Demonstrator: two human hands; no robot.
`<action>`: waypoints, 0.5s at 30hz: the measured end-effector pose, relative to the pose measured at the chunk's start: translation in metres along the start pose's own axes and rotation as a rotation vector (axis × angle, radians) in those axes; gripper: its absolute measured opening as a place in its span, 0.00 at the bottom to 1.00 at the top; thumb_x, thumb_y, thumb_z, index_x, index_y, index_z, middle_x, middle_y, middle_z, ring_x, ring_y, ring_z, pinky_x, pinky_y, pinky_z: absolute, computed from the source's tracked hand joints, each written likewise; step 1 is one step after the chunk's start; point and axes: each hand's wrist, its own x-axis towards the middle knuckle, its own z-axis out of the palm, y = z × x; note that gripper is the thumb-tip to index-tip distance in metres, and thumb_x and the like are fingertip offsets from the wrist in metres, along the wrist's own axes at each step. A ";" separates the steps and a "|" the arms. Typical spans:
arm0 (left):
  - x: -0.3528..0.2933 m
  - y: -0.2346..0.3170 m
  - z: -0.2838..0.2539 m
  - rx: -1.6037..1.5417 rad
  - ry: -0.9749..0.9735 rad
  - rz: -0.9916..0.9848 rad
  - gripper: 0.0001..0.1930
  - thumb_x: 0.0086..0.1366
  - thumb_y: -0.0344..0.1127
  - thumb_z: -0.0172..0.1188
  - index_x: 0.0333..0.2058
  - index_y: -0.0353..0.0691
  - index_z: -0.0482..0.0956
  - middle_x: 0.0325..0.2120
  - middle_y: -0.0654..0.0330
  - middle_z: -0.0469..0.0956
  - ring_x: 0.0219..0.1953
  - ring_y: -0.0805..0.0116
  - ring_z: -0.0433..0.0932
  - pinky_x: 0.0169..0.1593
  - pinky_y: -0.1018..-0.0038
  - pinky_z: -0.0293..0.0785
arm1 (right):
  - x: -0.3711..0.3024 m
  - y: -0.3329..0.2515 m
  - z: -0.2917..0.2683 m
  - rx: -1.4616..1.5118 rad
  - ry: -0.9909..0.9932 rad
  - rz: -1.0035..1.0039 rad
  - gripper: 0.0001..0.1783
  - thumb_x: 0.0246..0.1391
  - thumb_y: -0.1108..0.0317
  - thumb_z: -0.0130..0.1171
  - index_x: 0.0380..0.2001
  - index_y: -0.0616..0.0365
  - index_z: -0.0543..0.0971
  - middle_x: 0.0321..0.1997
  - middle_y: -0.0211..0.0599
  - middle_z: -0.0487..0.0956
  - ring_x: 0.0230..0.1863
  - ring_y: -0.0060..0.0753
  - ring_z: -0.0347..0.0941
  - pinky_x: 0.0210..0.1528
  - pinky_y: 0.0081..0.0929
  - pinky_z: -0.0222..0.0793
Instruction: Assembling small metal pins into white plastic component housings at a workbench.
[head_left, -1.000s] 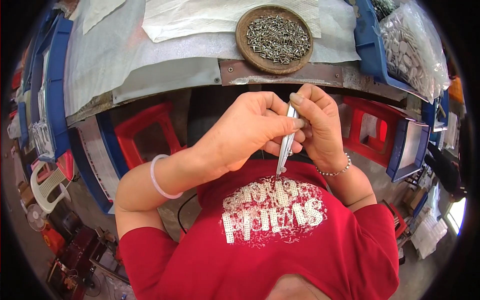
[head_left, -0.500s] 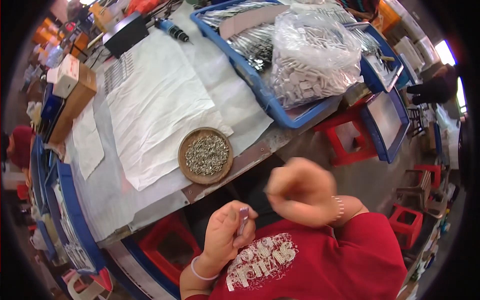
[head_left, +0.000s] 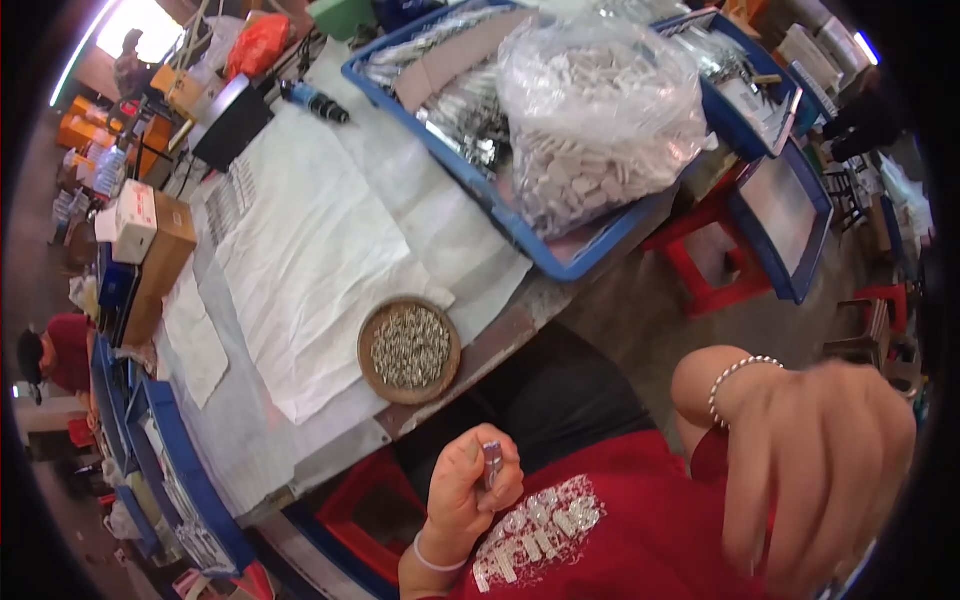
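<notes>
My left hand is closed in front of the red shirt. Between its thumb and fingers sits a small purplish, shiny piece, mostly covered, so its kind is unclear. My right hand is raised at the lower right, close to the camera. Its fingers hang down, stretched and somewhat apart, slightly blurred; nothing shows in them. Beyond my left hand, at the table's near edge, stands a round wooden bowl full of small metal parts. Neither hand touches it.
White paper sheets cover the table. A blue tray holds a clear bag of white pieces and bundled metal handles. A blue screwdriver-like tool lies at the back. Red stools and another blue tray stand to the right.
My right hand has moved right and toward the camera, its fingers going from curled to hanging down. My left hand keeps the small piece. The whole view has tilted and shifted.
</notes>
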 end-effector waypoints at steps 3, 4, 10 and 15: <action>0.003 -0.001 0.001 0.012 0.041 -0.024 0.18 0.66 0.46 0.47 0.34 0.33 0.69 0.13 0.62 0.64 0.10 0.82 0.53 0.16 0.84 0.49 | -0.024 -0.025 -0.021 -1.501 0.334 -0.020 0.08 0.42 0.81 0.52 0.29 0.62 0.71 0.37 0.41 0.74 0.32 0.39 0.74 0.31 0.33 0.71; 0.004 -0.002 -0.002 0.037 0.069 -0.003 0.18 0.66 0.46 0.47 0.34 0.32 0.69 0.13 0.62 0.64 0.10 0.82 0.53 0.16 0.84 0.49 | -0.018 -0.009 -0.037 -1.875 0.589 0.032 0.15 0.39 0.81 0.56 0.35 0.62 0.74 0.37 0.44 0.75 0.39 0.31 0.72 0.38 0.27 0.68; 0.011 -0.005 -0.002 0.076 0.069 -0.059 0.18 0.66 0.46 0.48 0.34 0.33 0.70 0.13 0.62 0.64 0.11 0.81 0.53 0.17 0.83 0.49 | -0.021 -0.048 -0.099 -2.235 0.174 0.675 0.20 0.44 0.70 0.59 0.44 0.57 0.72 0.40 0.41 0.74 0.47 0.43 0.67 0.55 0.37 0.53; 0.017 -0.006 -0.003 0.138 0.075 -0.055 0.17 0.67 0.46 0.45 0.33 0.36 0.70 0.12 0.64 0.62 0.09 0.81 0.52 0.15 0.82 0.48 | -0.032 -0.032 -0.091 -2.257 -0.045 0.689 0.10 0.41 0.75 0.58 0.32 0.58 0.74 0.29 0.35 0.72 0.38 0.39 0.68 0.51 0.38 0.58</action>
